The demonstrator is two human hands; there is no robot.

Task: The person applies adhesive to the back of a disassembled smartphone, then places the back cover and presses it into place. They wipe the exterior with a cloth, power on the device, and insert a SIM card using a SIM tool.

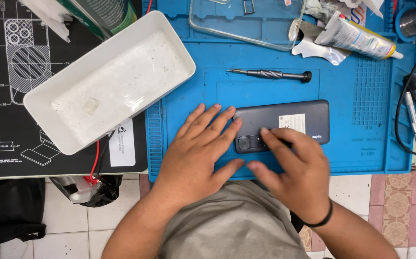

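Mat point(361, 96): blue, covering my desk; it carries the work.
Tray point(107, 81): white, set aslant at the mat's left edge, within reach.
Phone point(284, 125): grey, back up, lying flat on the mat before me.
Left hand point(198, 153): my fingers are spread flat, tips on the phone's camera end, probably to steady it.
Right hand point(296, 168): fingers together, pressing the phone's near edge.
Screwdriver point(270, 74): parked just beyond the phone, untouched.

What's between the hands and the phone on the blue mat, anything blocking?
Nothing visible. Both the left hand and right hand already rest directly on the dark grey smartphone, lying back-up on the blue repair mat. The screwdriver lies beyond it, apart.
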